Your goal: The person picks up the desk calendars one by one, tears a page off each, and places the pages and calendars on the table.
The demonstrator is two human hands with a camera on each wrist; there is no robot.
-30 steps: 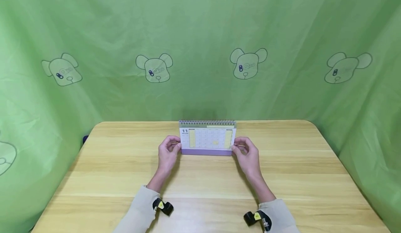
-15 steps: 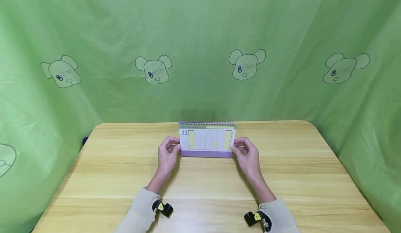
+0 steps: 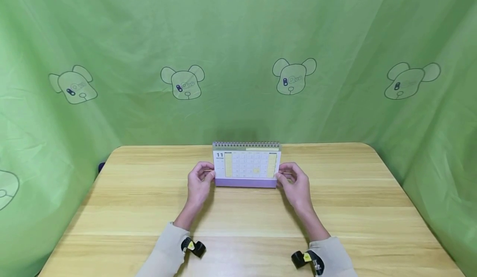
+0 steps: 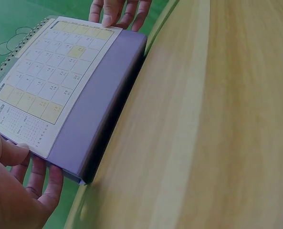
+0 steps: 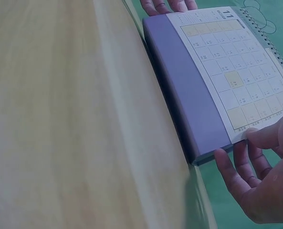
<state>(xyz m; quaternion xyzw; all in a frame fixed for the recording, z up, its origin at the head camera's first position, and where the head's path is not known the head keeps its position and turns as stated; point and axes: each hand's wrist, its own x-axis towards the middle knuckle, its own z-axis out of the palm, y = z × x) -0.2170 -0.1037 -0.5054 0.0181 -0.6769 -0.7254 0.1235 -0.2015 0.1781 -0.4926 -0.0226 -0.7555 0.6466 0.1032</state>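
A spiral-bound desk calendar (image 3: 246, 165) with a purple base faces me near the far edge of the table, its page marked 11. My left hand (image 3: 199, 184) grips its left side, thumb on the front and fingers at the edge. On the opposite side my right hand (image 3: 296, 186) holds the calendar the same way. The left wrist view shows the left hand (image 4: 22, 186) with its thumb at the page's lower corner. In the right wrist view the right hand (image 5: 263, 176) pinches the other end of the calendar (image 5: 222, 71). The calendar's back is hidden.
The wooden table (image 3: 242, 227) has rounded far corners. Behind it and along both sides hangs a green curtain (image 3: 238, 28) printed with bear heads. A small black wrist camera (image 3: 193, 247) sits on the left sleeve, another camera (image 3: 307, 260) on the right.
The calendar's top edge has risen slightly and tipped a little in the last half second, showing more of its spiral binding. Both hands keep their hold with hardly any movement.
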